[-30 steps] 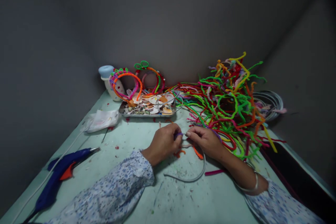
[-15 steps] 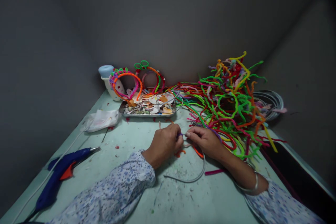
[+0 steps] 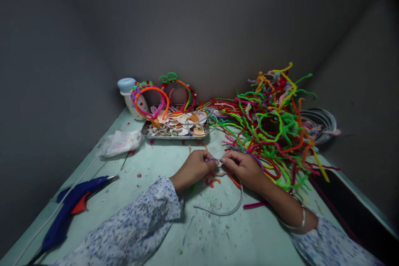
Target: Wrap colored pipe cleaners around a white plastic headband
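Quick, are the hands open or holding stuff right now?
Left hand: closed, pinching a fuzzy purple stem.
Right hand: closed, apparently pinching the thin curved grey band; its grip is partly hidden.

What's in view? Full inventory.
backdrop: 1, grey, behind
table: 1, pale green, underneath
glue gun: 1, blue, left
cable: 1, white, left
bag: 1, white, left
bottle: 1, cream, back left
tray: 1, silvery, centre
shells: many, mostly pale, in tray
headbands: several, multicoloured, at tray
fuzzy stems: many, multicoloured, heaped right
coil: 1, grey, right
object: 1, black, right
strips: several, mostly orange, centre
band: 1, grey, centre
held stem: 1, purple, left fingertips
bangle: 1, silvery, right wrist
sleeves: 2, bluish, foreground
left hand: 1, centre
right hand: 1, centre
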